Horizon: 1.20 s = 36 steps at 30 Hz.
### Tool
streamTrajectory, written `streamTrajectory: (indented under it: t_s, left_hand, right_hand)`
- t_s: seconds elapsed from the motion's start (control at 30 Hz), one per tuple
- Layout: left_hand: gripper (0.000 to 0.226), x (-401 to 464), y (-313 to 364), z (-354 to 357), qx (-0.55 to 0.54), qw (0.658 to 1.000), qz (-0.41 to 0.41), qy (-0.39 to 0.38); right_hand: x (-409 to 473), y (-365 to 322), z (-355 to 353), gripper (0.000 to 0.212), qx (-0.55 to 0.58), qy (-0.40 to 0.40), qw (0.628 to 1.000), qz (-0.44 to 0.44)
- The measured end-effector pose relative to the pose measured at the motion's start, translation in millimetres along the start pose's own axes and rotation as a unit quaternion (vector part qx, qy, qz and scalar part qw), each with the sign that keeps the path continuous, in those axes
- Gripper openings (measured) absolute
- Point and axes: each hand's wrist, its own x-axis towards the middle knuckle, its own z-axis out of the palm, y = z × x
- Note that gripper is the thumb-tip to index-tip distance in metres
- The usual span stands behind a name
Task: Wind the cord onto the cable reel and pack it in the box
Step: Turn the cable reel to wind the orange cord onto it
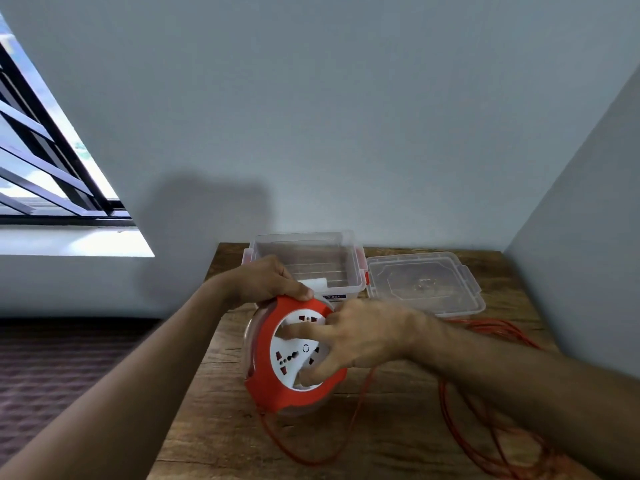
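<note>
On the wooden table (214, 427) sit a clear box (304, 261) and its lid (424, 285) — orange cord (485, 441) sprawls loose. The cable reel (294, 355) stands tilted near the box: left hand (270, 280) grips its top rim, right hand (363, 336) curls fingers into the white face.

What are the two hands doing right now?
Left hand: grips the top rim of the cable reel.
Right hand: fingers spread on the reel's white face, blurred; actual grip cannot be told.

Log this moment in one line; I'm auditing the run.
left hand: grips reel rim | right hand: fingers on reel face | cord: loose on table | box: open, lid beside
</note>
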Motion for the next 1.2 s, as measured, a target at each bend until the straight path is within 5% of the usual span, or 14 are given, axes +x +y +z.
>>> streamTrajectory:
  t_s: [0.2,0.37,0.6,0.8,0.87,0.97,1.03,1.1,1.2]
  left_hand:
    - [0.041,3,-4,5,0.006,1.000,0.017,0.014]
    - [0.038,-11,-17,12,-0.059,0.987,0.058,0.138]
    - [0.008,-21,-28,58,-0.184,0.940,0.102,0.267]
    - [0.009,-17,-39,73,-0.175,0.942,0.085,0.272]
    - [0.012,-17,-44,71,-0.180,0.944,0.070,0.267]
    - [0.021,-19,-52,60,-0.212,0.944,0.030,0.252]
    - [0.039,-19,-52,49,-0.219,0.950,0.024,0.220]
    - [0.054,-20,-43,38,-0.183,0.967,0.031,0.176]
    - [0.044,-19,-21,23,-0.109,0.988,0.029,0.107]
  right_hand:
    - [5,-7,8,0.069,-0.024,0.012,0.999,0.036]
    - [3,-19,10,0.066,0.067,0.021,0.962,0.263]
    - [16,-50,17,0.071,0.254,0.141,0.773,0.564]
    - [31,-69,35,0.069,0.459,0.161,0.624,0.612]
    - [19,-68,38,0.058,0.470,0.172,0.671,0.547]
    - [-9,-59,29,0.046,0.260,0.136,0.867,0.403]
    - [-20,-57,26,0.049,0.117,0.114,0.949,0.268]
    - [-20,-54,24,0.050,0.064,0.104,0.973,0.197]
    - [-19,-41,20,0.049,0.011,0.109,0.986,0.128]
